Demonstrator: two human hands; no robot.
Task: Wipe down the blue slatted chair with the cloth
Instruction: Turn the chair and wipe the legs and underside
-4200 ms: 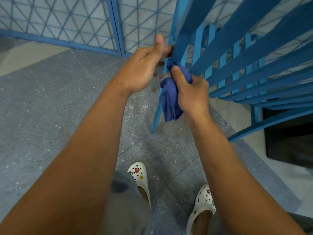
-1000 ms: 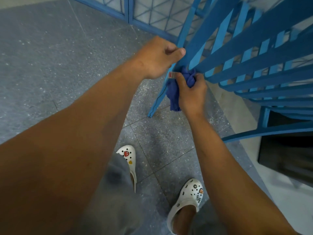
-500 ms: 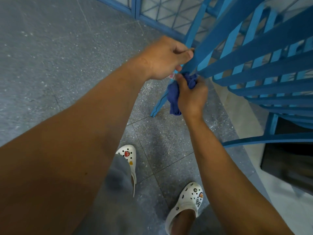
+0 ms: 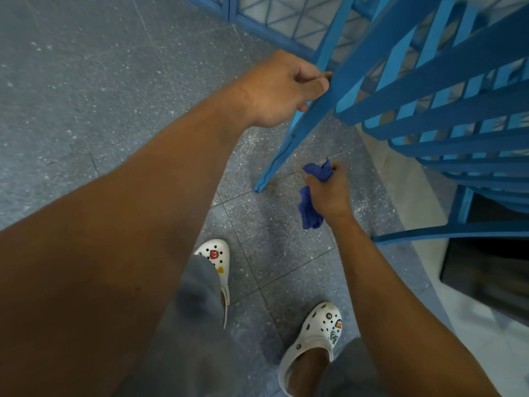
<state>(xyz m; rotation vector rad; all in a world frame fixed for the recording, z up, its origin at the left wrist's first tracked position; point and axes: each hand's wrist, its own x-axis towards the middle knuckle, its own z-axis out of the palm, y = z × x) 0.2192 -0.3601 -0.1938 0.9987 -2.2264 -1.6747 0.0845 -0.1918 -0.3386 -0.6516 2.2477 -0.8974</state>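
Your floor [image 4: 86,81] is grey speckled tile, and it fills most of the view. The blue slatted chair [image 4: 429,81] takes up the upper right, tipped so that one leg [image 4: 280,156] slants down to the tiles in front of you. Behind it runs a blue-framed lattice panel [image 4: 286,15] along the top. A dark mat or panel [image 4: 486,270] lies at the right edge under the chair.

Your left hand [image 4: 283,90] grips the chair's frame where that leg meets the slats, fingers curled round the rail and thumb laid along it. Your right hand [image 4: 329,193] is lower, clear of the chair, between the leg and the seat side; its fingers are closed round the dark blue cloth [image 4: 310,210], which sticks out above the fist and hangs below it. The cloth touches no part of the chair.

Your white clogs [image 4: 317,330] stand on the tiles at the bottom.
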